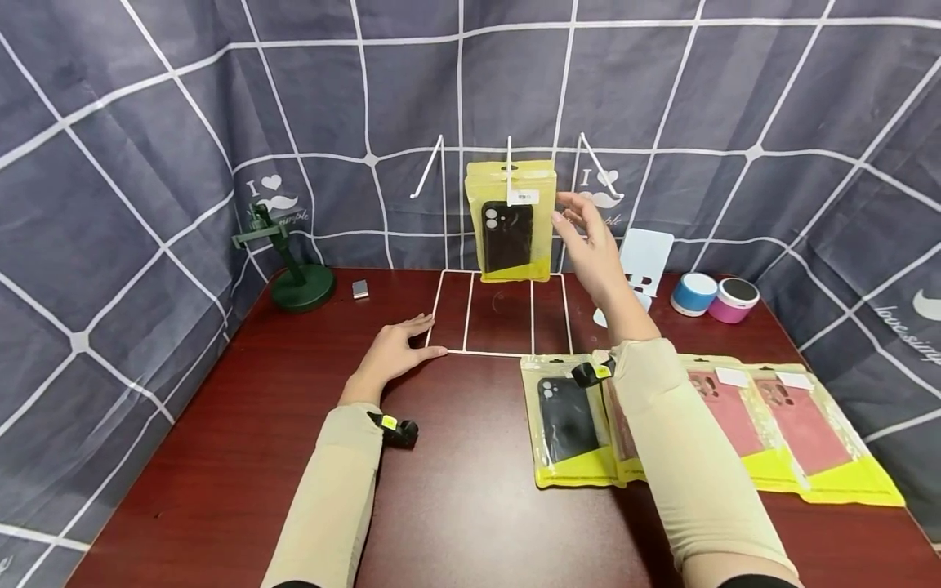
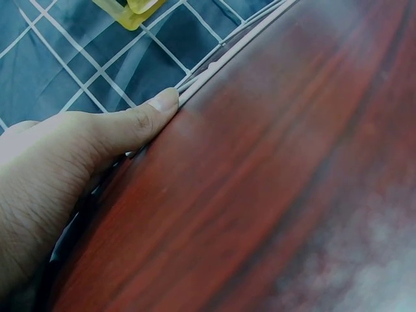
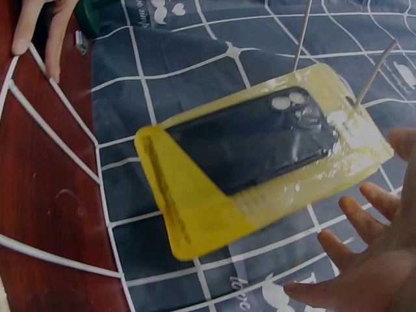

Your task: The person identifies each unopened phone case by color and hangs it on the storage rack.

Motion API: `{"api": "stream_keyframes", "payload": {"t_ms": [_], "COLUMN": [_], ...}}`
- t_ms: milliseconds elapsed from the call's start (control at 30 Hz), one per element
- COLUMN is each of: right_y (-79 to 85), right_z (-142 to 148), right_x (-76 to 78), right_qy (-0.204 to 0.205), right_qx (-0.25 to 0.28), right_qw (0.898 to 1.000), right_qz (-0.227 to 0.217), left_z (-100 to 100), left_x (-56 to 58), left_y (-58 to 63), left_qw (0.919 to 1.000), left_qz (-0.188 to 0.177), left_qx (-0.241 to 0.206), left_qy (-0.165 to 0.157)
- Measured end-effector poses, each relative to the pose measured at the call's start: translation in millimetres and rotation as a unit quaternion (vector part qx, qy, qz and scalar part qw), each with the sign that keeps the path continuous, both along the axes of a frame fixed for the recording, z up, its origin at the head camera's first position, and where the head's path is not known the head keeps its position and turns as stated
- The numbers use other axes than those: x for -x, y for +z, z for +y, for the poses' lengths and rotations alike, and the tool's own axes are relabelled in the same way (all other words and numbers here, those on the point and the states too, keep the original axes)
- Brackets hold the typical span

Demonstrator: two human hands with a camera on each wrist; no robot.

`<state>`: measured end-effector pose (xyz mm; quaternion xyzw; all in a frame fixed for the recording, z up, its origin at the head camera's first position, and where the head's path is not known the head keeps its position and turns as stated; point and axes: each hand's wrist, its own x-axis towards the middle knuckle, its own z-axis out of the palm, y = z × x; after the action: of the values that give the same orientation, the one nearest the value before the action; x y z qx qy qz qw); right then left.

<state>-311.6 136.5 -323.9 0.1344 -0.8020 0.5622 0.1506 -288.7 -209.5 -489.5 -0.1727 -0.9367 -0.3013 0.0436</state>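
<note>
Centrally, we had the yellow-and-clear plastic pouch (image 1: 515, 219) containing a black rectangular phone case (image 1: 507, 245) hanging on the middle prong of the white wire rack (image 1: 485, 354). Our right hand (image 1: 591, 253), fingers spread and empty, was positioned just beside the pouch. Our left hand (image 1: 393, 351), fingers relaxed, rested against the rack's base on the dark red wooden counter (image 1: 456, 490).

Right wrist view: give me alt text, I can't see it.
A yellow packet with a dark phone case inside hangs from a wire hook, the right hand spread beside it. At upper left, the left hand is at a white wire frame on a red table.
</note>
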Motion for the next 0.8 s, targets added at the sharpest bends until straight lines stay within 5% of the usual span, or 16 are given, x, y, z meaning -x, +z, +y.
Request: {"api": "stream_keyframes", "payload": {"t_ms": [267,500,633,800], "right_y": [-14.9,-31.3,-55.4,-96.8], "right_z": [18,35,47,64], "right_x": [-10.7,-25.9,-44.8,-68.6], "right_qy": [0.030,0.060,0.056,0.081], "right_qx": [-0.067,-0.070,-0.079,-0.178], "right_qw": [0.997,0.995,0.995,0.979], "right_qz": [0.010,0.021,-0.006,-0.054], "left_z": [0,0,0,-1], "left_x": [-0.3,1.4,3.8,3.8], "left_y": [0.1,0.0,-1.1,-3.5], "left_qw": [1.0000,1.0000,1.0000,1.0000], "left_qz": [-0.007,-0.007,-0.004,-0.004], "left_qx": [0.001,0.001,0.007,0.007], "left_qy": [0.001,0.001,0.001,0.002]}}
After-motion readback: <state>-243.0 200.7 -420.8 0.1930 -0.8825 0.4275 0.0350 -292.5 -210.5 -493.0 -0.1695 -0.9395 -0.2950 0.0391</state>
